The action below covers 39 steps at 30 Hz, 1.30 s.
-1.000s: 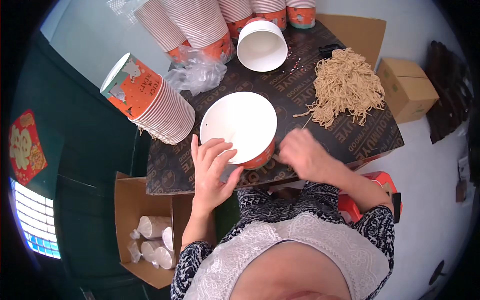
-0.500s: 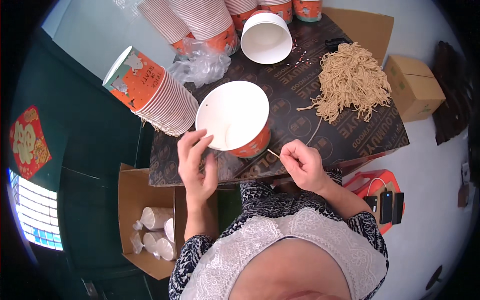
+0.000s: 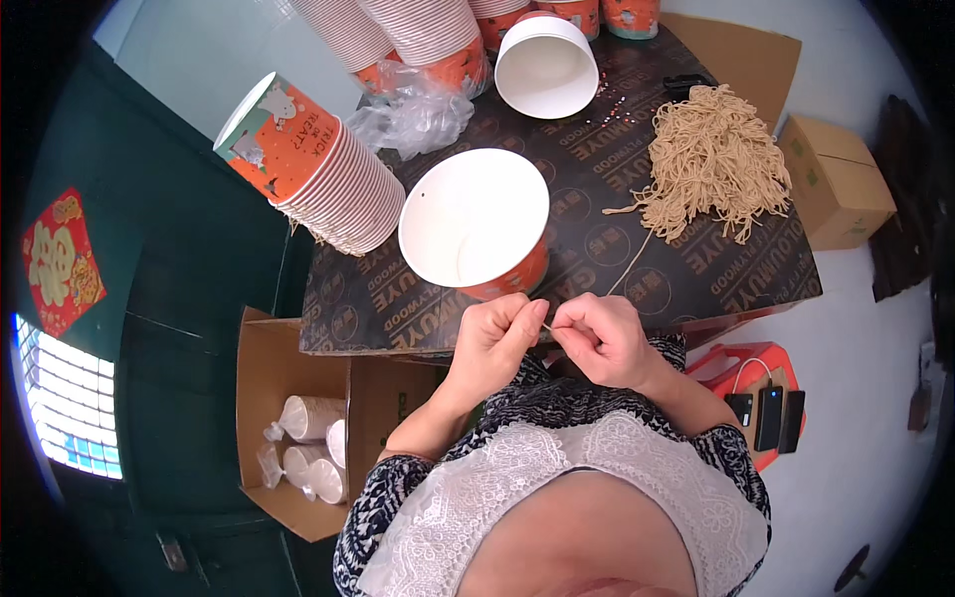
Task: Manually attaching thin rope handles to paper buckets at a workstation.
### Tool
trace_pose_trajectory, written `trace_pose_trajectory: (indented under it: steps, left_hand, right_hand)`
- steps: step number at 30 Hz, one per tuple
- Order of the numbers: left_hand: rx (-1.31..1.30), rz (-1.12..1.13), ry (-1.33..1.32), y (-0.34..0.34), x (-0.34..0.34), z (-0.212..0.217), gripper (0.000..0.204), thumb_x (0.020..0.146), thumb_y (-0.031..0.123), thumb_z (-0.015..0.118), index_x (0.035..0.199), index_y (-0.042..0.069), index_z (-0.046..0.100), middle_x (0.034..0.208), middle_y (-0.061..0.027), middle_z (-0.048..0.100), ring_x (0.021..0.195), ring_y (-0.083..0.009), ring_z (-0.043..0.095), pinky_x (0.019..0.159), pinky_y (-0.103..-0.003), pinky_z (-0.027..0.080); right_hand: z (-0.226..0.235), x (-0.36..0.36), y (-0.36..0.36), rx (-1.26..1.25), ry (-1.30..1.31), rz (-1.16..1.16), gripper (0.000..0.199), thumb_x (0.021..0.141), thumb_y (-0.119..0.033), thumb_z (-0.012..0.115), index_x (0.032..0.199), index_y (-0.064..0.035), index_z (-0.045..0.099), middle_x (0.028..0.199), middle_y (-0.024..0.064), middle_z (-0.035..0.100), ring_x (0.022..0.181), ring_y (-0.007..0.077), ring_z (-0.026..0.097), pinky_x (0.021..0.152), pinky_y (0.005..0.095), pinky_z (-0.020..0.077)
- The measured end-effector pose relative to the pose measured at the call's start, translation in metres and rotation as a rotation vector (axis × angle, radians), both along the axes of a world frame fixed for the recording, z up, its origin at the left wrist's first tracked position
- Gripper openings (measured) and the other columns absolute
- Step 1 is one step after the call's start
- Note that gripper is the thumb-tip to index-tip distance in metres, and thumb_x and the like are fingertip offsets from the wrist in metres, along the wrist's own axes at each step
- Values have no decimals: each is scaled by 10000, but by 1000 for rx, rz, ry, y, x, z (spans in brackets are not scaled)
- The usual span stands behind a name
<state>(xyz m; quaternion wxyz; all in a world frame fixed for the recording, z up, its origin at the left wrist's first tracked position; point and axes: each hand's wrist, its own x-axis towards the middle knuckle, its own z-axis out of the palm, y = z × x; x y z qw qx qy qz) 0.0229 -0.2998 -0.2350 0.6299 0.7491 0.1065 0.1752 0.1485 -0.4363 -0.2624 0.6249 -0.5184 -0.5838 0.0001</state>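
At the near edge of the table, my left hand pinches the end of a tan cord. Close beside it, my right hand is closed on the same cord, which trails back toward a loose pile of tan cords at the right. Just beyond my hands stands an orange paper bucket with a white inside, its mouth toward me. A small dark hole shows in its wall near the rim. Left of it leans a stack of nested orange paper buckets with bits of cord hanging from its rims.
Another white-lined bucket lies tipped at the back, near scattered small beads and a crumpled plastic bag. More bucket stacks line the far edge. Below left is an open carton with bagged cups; a red stool stands right.
My left hand has left the bucket's side and come right to the cord end at my right hand. The right hand stays almost in place; the whole view has shifted slightly.
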Motion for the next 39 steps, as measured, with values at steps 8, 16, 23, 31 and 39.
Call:
trace_pose_trajectory:
  steps: [8, 16, 23, 31, 39]
  left_hand:
    - [294, 157, -69, -5, 0, 8, 209, 980, 83, 567, 790, -2, 589, 669, -3, 551, 615, -55, 470, 544, -240, 395]
    - [367, 375, -345, 9, -16, 20, 208, 973, 47, 565, 772, -8, 581, 696, -26, 582, 598, -68, 486, 546, -216, 378]
    - [336, 403, -415, 15, -18, 21, 232, 977, 53, 560, 752, -7, 561, 677, -30, 575, 588, -70, 483, 535, -212, 367]
    - [388, 374, -386, 17, -17, 17, 282, 1012, 146, 539, 765, 10, 549, 692, -38, 566, 576, -60, 432, 524, -206, 325]
    - [478, 367, -417, 21, -15, 37, 244, 1000, 122, 541, 791, 1, 572, 717, -32, 574, 603, -58, 450, 555, -205, 339]
  right_hand:
    - [1, -5, 8, -43, 154, -145, 81, 828, 9, 692, 878, -25, 638, 640, 85, 608, 523, 165, 612, 485, 288, 443]
    - [-6, 7, 28, -37, 424, -224, 67, 912, 35, 626, 861, 8, 592, 638, -71, 510, 576, -23, 410, 494, 171, 304]
    - [-9, 10, 38, 2, 350, -290, 77, 912, 39, 627, 856, 4, 587, 635, -78, 499, 572, -25, 403, 491, 172, 302]
    - [-12, 13, 45, 18, 314, -342, 99, 865, 18, 671, 837, -18, 584, 578, 35, 514, 501, 50, 491, 459, 240, 380]
    - [-11, 15, 52, 0, 261, -347, 105, 847, 27, 677, 845, -15, 581, 595, 67, 529, 493, 88, 523, 465, 257, 404]
